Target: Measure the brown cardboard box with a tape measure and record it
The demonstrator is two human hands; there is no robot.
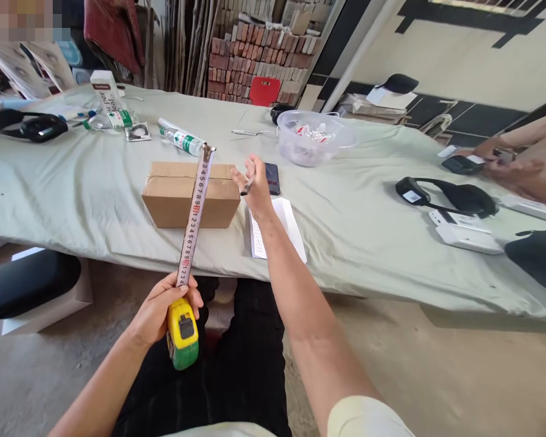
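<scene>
In my left hand [161, 303] is a yellow and green tape measure [182, 334], held over my lap beyond the table's front edge. Its extended blade [192, 227] slants up and away, passing in front of a closed cardboard box [193, 209]; whether they touch I cannot tell. My right hand [257, 185], beside the box's right end, has a pen [248, 184] between its fingers. Under my right forearm lies an open notebook [286, 224] with writing on its left page. A dark phone [272, 178] rests just behind my right wrist.
Two plastic bottles [186, 142] lie behind the box. A clear plastic basin [307, 142] stands further right on the cloth-covered table [364, 230]. Black headsets [446, 194] lie at both sides. Another person's hands [505, 161] are at the right edge. A black stool seat [31, 282] is at lower left.
</scene>
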